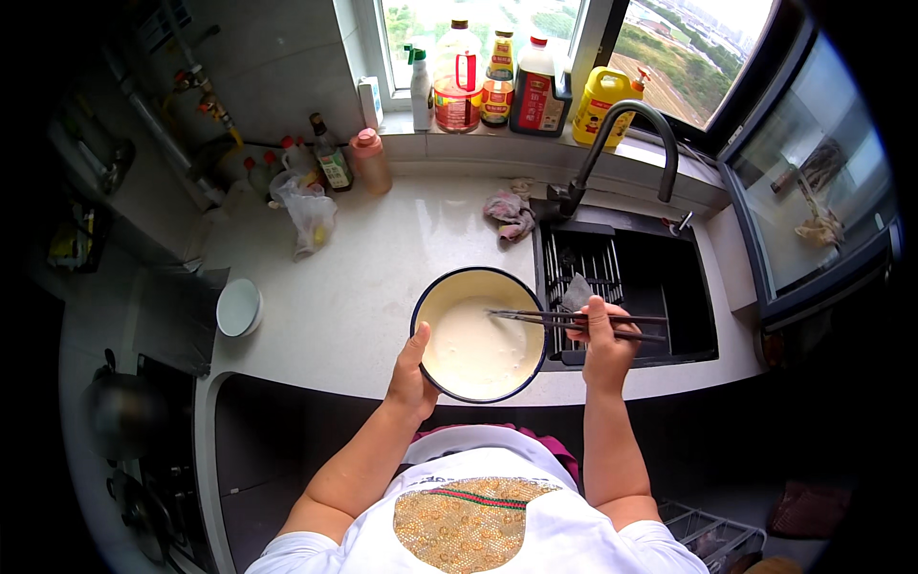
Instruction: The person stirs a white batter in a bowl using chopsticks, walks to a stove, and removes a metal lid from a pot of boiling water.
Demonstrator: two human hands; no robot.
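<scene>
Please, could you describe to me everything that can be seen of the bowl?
The bowl is round, cream-coloured inside with a dark blue rim, and looks like enamelled metal. It holds a pale, runny-looking mixture with a few small bubbles or lumps. It is at the front edge of the white counter, left of the sink. The left hand grips its left side; dark chopsticks reach over its right rim. Its base is hidden.

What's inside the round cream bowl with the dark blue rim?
Inside the bowl is a pale, opaque cream-white mixture, with the tips of two slim dark chopsticks, in the right hand, at its surface. The mixture covers the bowl's bottom; anything beneath cannot be seen.
</scene>
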